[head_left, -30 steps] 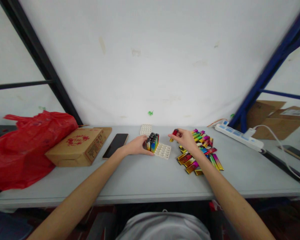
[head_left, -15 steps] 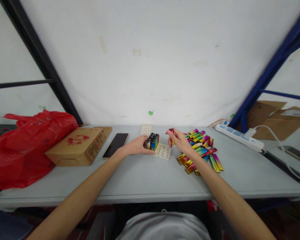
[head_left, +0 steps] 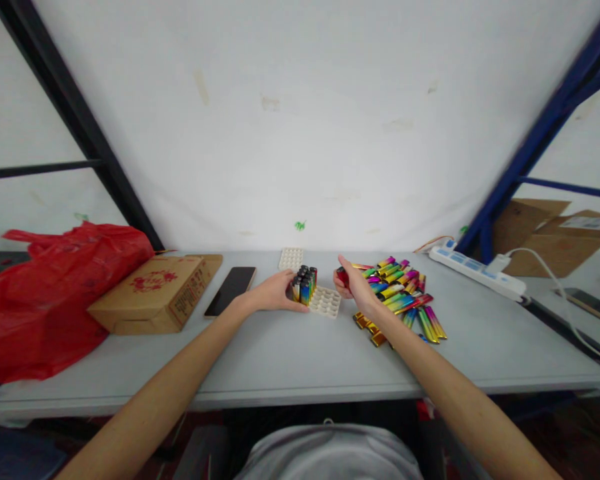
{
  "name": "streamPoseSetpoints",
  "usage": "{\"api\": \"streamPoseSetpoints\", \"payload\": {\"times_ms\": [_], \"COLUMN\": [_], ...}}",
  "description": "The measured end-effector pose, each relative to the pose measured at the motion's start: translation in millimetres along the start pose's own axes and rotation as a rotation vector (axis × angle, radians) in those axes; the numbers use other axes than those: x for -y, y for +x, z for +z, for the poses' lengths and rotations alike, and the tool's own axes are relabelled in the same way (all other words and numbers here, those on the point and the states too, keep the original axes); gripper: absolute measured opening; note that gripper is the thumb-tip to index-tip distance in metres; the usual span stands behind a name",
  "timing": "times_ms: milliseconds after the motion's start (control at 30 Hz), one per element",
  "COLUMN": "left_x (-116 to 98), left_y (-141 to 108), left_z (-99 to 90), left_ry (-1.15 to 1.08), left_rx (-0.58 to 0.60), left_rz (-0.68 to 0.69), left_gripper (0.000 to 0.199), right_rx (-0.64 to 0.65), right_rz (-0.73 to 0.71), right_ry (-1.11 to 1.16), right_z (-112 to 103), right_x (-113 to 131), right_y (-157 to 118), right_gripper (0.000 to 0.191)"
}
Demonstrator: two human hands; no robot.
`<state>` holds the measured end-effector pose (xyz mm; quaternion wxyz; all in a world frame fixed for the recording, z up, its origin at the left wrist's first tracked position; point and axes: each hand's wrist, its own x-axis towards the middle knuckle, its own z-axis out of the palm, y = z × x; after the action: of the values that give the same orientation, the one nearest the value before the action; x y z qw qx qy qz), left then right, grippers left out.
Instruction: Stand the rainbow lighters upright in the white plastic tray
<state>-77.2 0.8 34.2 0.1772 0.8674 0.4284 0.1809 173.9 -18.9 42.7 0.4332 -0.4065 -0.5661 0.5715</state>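
Note:
Several upright lighters [head_left: 305, 287] with dark tops stand in the left part of a pale tray [head_left: 326, 303] with round pockets. My left hand [head_left: 277, 291] wraps the left and near side of this group. Right of the tray, my right hand [head_left: 353, 285] is closed around a red lighter [head_left: 342, 273], its thumb raised. Beside and behind that hand lies a loose pile of shiny multicoloured lighters [head_left: 400, 290]; my right forearm hides part of it. The pockets in the tray's right part hold nothing.
A second pale tray [head_left: 291, 258] lies near the wall. On the left are a dark phone [head_left: 231, 291], a cardboard box [head_left: 150, 293] and a red plastic bag [head_left: 60, 300]. A white power strip [head_left: 477, 272] and an open carton [head_left: 545, 237] are on the right.
My right hand has turned, its thumb now raised and its fingers curled further around the red lighter. My left hand stays beside the upright lighters.

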Motion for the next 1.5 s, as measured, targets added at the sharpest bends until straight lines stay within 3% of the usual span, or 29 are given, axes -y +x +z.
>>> {"api": "streamPoseSetpoints", "payload": {"times_ms": [367, 567, 833, 1033, 1233, 1500], "left_x": [1.1, 0.7, 0.5, -2.7, -3.8, -1.9], "left_y": [0.4, 0.3, -0.1, -0.4, -0.9, 0.2], "left_z": [0.4, 0.2, 0.2, -1.7, -1.7, 0.2], "left_ry": [-0.008, -0.035, -0.020, -0.015, -0.025, -0.036], "left_rx": [0.005, 0.011, 0.013, 0.022, 0.013, 0.006], "left_rz": [0.000, 0.003, -0.018, -0.003, -0.004, 0.004], "left_gripper": [0.075, 0.073, 0.076, 0.075, 0.072, 0.074], "right_rx": [-0.118, -0.083, -0.032, -0.023, -0.089, -0.131], "right_rz": [0.009, 0.000, 0.010, -0.104, -0.252, -0.365], "right_ry": [0.051, 0.030, -0.028, -0.062, -0.303, -0.455], "right_z": [3.7, 2.1, -0.2, -4.3, -8.4, -11.9], "right_x": [2.1, -1.2, -4.2, -14.5, -23.1, -31.2], "right_y": [-2.0, -0.1, 0.7, 8.2, 11.2, 12.7], "right_gripper": [0.049, 0.041, 0.052, 0.058, 0.042, 0.023]}}
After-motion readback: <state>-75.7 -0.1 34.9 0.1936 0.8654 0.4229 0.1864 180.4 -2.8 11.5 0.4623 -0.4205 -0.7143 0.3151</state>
